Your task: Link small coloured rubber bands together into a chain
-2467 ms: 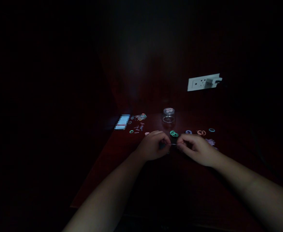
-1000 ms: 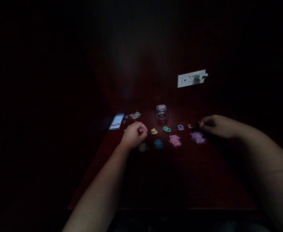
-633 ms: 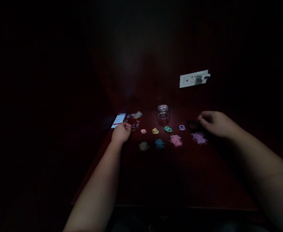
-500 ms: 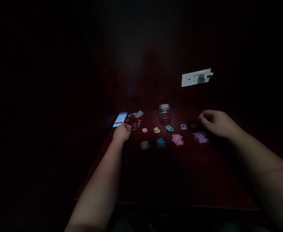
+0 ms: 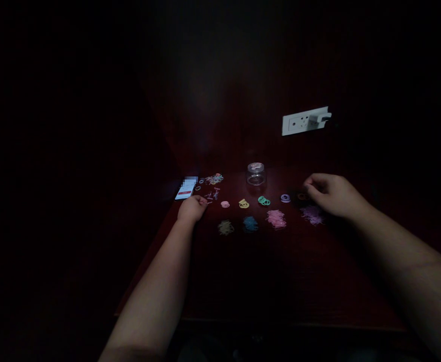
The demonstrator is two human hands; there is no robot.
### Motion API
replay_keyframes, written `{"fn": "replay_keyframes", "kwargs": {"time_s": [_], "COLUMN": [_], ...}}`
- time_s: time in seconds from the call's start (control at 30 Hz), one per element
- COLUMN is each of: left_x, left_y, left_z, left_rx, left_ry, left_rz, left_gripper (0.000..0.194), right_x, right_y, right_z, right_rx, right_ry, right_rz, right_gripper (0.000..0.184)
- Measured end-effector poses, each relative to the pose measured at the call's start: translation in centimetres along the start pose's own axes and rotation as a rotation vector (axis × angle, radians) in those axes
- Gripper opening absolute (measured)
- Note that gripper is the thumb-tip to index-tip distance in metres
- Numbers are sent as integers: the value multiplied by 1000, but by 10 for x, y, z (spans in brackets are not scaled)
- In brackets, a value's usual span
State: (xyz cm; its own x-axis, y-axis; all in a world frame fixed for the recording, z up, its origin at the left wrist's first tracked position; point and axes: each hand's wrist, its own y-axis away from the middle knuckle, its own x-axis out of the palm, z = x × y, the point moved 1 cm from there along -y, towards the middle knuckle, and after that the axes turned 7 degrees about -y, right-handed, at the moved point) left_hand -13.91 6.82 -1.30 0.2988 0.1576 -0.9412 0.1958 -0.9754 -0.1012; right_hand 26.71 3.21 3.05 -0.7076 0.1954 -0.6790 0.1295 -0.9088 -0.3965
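Observation:
The scene is very dark. My left hand (image 5: 192, 208) rests curled on the dark red table (image 5: 265, 271), just below a lit phone (image 5: 186, 189) and beside a scatter of small coloured rings and clips (image 5: 212, 185). My right hand (image 5: 333, 194) hovers at the right end of a row of little ring piles: pink (image 5: 225, 204), yellow (image 5: 243, 203), green (image 5: 263, 201), purple (image 5: 285, 198) and orange (image 5: 302, 196). Its fingertips are bent near the orange pile. Whether either hand holds anything is too dark to tell.
A small glass jar (image 5: 256, 174) stands behind the row. In front lie tangled band heaps: yellowish (image 5: 225, 227), blue (image 5: 249, 223), pink (image 5: 276, 219) and lilac (image 5: 313, 215). A white wall socket with a plug (image 5: 305, 121) is on the back wall.
My hands were together over the green rings, then parted. The left went to the loose scatter by the phone; the right went to the orange pile at the right end.

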Motion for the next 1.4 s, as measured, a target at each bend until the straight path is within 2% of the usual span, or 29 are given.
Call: {"fn": "replay_keyframes", "kwargs": {"time_s": [0.2,0.3,0.37,0.4,0.5,0.57,0.67,0.87,1.4], "left_x": [0,-4,-7,-8,-9,-8,-7,-8,-2], "left_y": [0,7,18,26,54,73,92,97,91], "left_z": [-6,-22,-42,-54,-93,-114,-132,-135,-134], "left_rx": [9,73,151,210,548,775,925,942,962], "left_ry": [-9,17,49,70,173,190,194,213,229], "left_rz": [-22,-51,-85,-106,-198,-214,-202,-198,-205], "left_gripper": [14,17,17,17,11,9,10,6,7], "right_x": [7,12,18,21,33,38,41,44,40], "right_y": [2,5,9,10,16,19,21,21,17], "right_z": [4,11,19,24,39,47,52,46,42], "right_rx": [-57,-91,-154,-210,-368,-440,-507,-550,-555], "right_ry": [-19,-33,-35,-37,-46,-65,-110,-163,-180], "right_rz": [71,78,101,127,167,172,171,181,176], "right_gripper": [16,16,16,16,13,13,12,7,11]}}
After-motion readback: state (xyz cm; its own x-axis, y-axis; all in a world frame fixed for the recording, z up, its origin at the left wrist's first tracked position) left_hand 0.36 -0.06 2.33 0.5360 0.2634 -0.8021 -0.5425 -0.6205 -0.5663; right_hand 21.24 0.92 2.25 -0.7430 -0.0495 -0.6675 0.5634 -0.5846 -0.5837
